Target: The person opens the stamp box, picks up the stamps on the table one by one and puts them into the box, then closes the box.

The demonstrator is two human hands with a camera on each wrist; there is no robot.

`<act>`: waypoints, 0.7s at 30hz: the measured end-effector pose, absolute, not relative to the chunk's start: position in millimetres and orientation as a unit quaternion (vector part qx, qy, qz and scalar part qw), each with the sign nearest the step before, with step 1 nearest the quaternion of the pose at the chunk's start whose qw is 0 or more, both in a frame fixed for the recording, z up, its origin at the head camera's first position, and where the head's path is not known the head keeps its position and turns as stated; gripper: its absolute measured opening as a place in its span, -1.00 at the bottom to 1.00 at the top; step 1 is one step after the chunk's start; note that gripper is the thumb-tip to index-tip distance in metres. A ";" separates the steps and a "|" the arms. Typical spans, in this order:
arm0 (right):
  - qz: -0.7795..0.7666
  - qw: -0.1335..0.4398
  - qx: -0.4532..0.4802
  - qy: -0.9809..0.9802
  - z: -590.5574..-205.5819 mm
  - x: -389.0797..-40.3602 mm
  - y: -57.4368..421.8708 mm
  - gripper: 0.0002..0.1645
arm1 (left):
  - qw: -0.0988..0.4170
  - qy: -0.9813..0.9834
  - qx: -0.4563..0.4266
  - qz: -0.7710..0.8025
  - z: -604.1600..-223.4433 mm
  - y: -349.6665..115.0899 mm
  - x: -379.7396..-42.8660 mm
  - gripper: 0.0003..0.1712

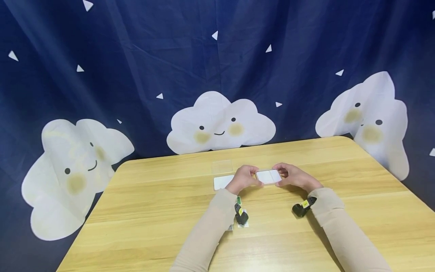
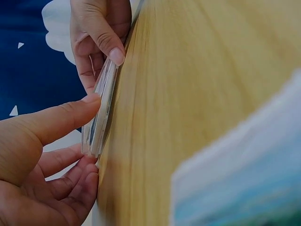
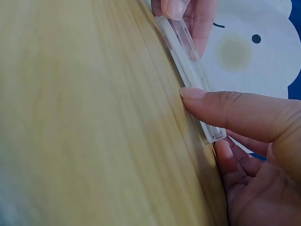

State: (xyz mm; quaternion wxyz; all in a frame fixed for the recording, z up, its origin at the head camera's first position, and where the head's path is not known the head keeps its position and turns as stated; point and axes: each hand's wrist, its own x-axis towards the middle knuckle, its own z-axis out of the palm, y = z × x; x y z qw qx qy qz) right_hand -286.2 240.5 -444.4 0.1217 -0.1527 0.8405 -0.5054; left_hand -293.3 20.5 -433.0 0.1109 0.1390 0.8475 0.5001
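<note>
A clear plastic case (image 1: 268, 176) with a white layer inside is held between both hands over the far part of the table. The left hand (image 1: 244, 177) pinches its left end, thumb on the near side and fingers curled behind and below. At the other end the right hand (image 1: 295, 176) pinches it the same way. Seen edge-on in the left wrist view, the case (image 2: 107, 99) shows clear outer walls around a pale strip. It stands tilted, close over the wood, in the right wrist view. Beside the left hand lies a white rounded panel (image 1: 221, 182), partly covered by that hand.
Behind the white panel a clear plastic sheet (image 1: 222, 166) lies flat on the wooden table (image 1: 153, 211). Small picture cards (image 1: 239, 200) lie under the left wrist, partly hidden. One blue-green card (image 2: 244, 179) looms large in the left wrist view. A cloud-patterned curtain (image 1: 190, 60) hangs behind the table.
</note>
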 end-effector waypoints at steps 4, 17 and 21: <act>-0.508 0.119 -0.156 0.839 -444.5 -286.3 239.1 -0.28 | 0.106 0.849 0.138 0.499 -433.3 21.4 -294.7 -0.50; -0.507 0.119 -0.160 0.839 -444.1 -283.9 241.0 -0.27 | 0.113 0.842 0.133 0.510 -434.9 20.9 -296.1 -0.33; -0.518 0.109 -0.197 0.825 -443.9 -282.4 244.4 -0.25 | 0.112 0.842 0.134 0.510 -434.0 20.5 -296.0 -0.33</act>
